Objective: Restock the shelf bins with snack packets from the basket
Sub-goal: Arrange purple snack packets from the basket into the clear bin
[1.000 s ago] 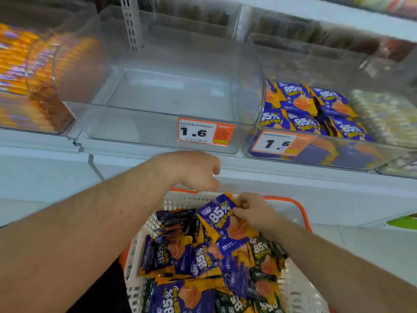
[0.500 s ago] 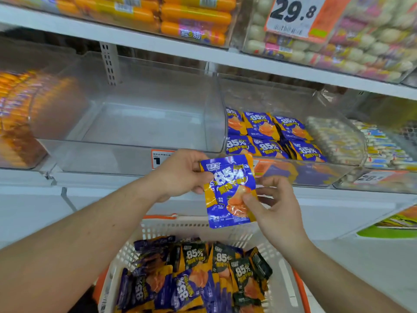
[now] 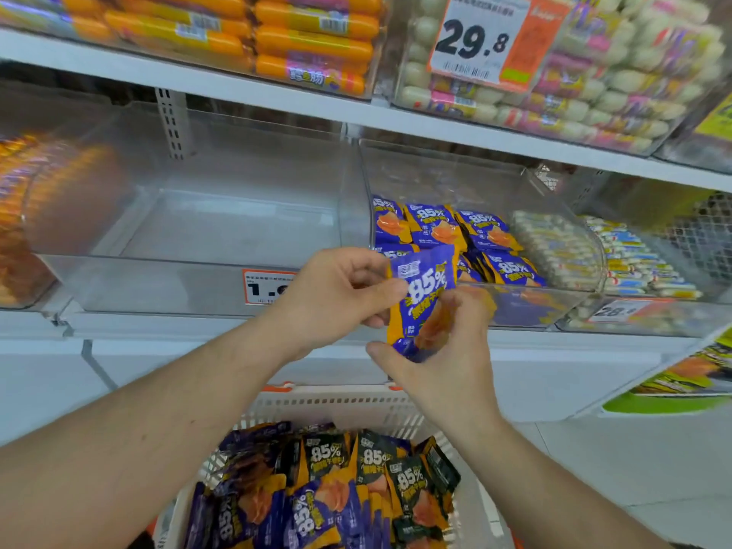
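A blue and orange "85%" snack packet (image 3: 422, 295) is held up in front of the shelf, between both hands. My left hand (image 3: 336, 299) pinches its upper left edge. My right hand (image 3: 443, 350) grips its lower right part, fingers blurred. Below, a white basket (image 3: 328, 406) with an orange rim holds several blue and black packets (image 3: 336, 489). Behind the packet a clear bin (image 3: 554, 239) holds matching blue packets (image 3: 455, 231). The clear bin (image 3: 190, 279) to its left, with a "1.6" price tag (image 3: 263, 287), has nothing in it.
Orange sausage packs (image 3: 277, 37) and pale round snacks (image 3: 594, 73) fill the upper shelf, with a "29.8" tag (image 3: 481, 41). A bin of orange packs (image 3: 35, 215) stands at far left, and a bin of pale wrapped sticks (image 3: 618, 255) at right. White floor lies beside the basket.
Both hands lifted one blue packet out of the basket up to shelf height. It now sits slightly higher and closer to the blue-packet bin, with the right hand's fingers closed over its lower part.
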The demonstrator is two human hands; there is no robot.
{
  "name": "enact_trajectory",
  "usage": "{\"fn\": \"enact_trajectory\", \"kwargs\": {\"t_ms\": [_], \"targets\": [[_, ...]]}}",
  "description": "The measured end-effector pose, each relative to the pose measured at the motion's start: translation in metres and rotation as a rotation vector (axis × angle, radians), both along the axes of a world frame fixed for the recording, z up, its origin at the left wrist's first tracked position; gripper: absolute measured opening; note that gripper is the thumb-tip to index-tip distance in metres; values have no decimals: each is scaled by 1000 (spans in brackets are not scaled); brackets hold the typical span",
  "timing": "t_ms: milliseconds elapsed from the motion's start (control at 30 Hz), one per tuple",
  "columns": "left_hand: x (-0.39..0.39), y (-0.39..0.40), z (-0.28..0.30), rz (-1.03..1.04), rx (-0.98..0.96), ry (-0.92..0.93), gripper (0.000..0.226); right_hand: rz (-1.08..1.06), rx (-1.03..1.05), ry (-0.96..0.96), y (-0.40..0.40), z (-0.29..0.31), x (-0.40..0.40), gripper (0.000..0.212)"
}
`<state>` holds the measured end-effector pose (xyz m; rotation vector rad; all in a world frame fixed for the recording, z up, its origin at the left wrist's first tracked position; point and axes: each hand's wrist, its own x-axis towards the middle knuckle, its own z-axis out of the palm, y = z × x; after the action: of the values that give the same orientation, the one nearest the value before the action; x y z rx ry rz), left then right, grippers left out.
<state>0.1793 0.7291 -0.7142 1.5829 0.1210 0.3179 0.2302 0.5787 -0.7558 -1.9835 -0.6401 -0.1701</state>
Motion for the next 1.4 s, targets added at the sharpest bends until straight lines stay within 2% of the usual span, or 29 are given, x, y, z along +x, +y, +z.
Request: {"fn": "enact_trajectory", "kwargs": {"t_ms": [33,67,133,200,267,333,400,467,500,567,633,733,833,933,1033,1133,1300,1400], "targets": [[-1,-4,6,-32,-35,-36,5,38,140,199,1,7,2,63],[0,-4,9,-40,-55,-73,14,122,331,473,2,12,7,56],[2,1,10,31,-14,-158,20,375,648,1038,-5,19,20,67],[6,12,4,184,165,-244,12,603,757,1278,-16,21,32,81],[11,24,-5,322,463,-277,22,699,765,1333,-23,21,39,86],[18,34,-14,377,822,-293,35,722,735,1301,-25,24,45,87],[26,37,-25,360,1062,-201,47,593,633,1114,-23,38,55,77],[31,32,-27,303,1092,1,57,270,430,792,-15,52,76,51],[34,29,-26,300,1073,83,58,97,279,606,-10,57,90,46],[40,31,-24,322,1025,149,49,-124,-24,338,0,62,121,52],[44,35,-21,370,962,111,44,-207,-243,235,13,58,156,57],[45,35,-23,404,951,36,39,-252,-551,140,39,47,203,83],[45,35,-28,422,975,-8,40,-231,-713,120,70,32,236,85],[47,38,-31,442,1083,-68,42,-225,-785,119,97,22,254,81],[46,39,-33,463,1128,-97,41,-227,-874,127,111,11,267,86],[47,39,-35,503,1147,-157,39,-220,-965,152,115,-4,276,99],[50,40,-37,527,1169,-189,39,-209,-1021,116,112,-11,284,94],[50,39,-35,467,1119,-157,40,-199,-1009,133,111,-9,285,95]]}}
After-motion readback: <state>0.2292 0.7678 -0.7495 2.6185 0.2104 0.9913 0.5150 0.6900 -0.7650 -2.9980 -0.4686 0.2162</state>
